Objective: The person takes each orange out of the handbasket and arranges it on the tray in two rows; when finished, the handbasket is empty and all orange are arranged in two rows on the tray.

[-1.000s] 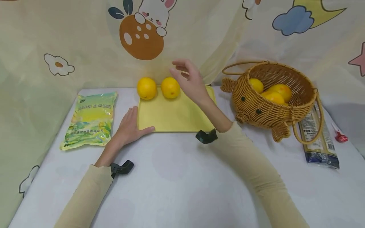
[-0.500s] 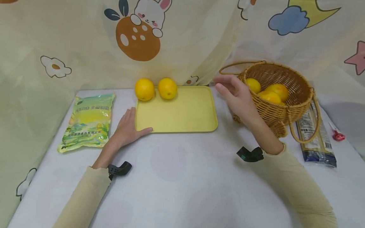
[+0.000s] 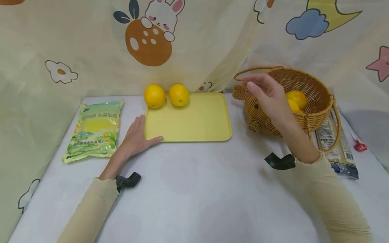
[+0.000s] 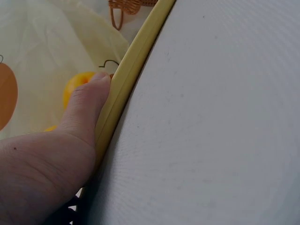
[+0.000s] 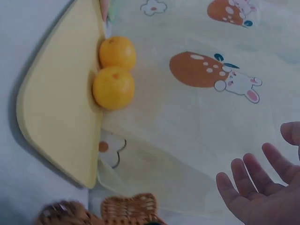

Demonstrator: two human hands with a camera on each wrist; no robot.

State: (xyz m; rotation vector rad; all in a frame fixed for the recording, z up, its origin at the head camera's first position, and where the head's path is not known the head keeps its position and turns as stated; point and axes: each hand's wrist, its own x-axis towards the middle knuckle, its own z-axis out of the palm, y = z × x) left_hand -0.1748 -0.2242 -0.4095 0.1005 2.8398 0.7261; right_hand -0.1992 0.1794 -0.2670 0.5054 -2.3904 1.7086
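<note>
Two oranges (image 3: pixel 154 96) (image 3: pixel 179 95) sit side by side at the back left of a yellow tray (image 3: pixel 194 125). My left hand (image 3: pixel 136 136) rests at the tray's left edge, its thumb along the front left corner; the left wrist view shows the thumb (image 4: pixel 86 110) against the rim. Above the near left side of a wicker basket (image 3: pixel 264 118) is my right hand (image 3: pixel 271 98), holding nothing, fingers loosely bent. More oranges (image 3: pixel 297 99) lie in the basket, partly hidden by that hand. In the right wrist view the hand's fingers (image 5: pixel 255 180) are spread and empty.
A green and yellow packet (image 3: pixel 95 131) lies left of my left hand. Partly under the basket's right side is a dark blue and silver packet (image 3: pixel 340 148), with a red-wrapped lollipop (image 3: pixel 360 146) beside it. A patterned cloth (image 3: pixel 212 44) hangs behind the table.
My right hand has moved right, from above the tray to over the basket's left side. The left hand and the two oranges on the tray have stayed in place.
</note>
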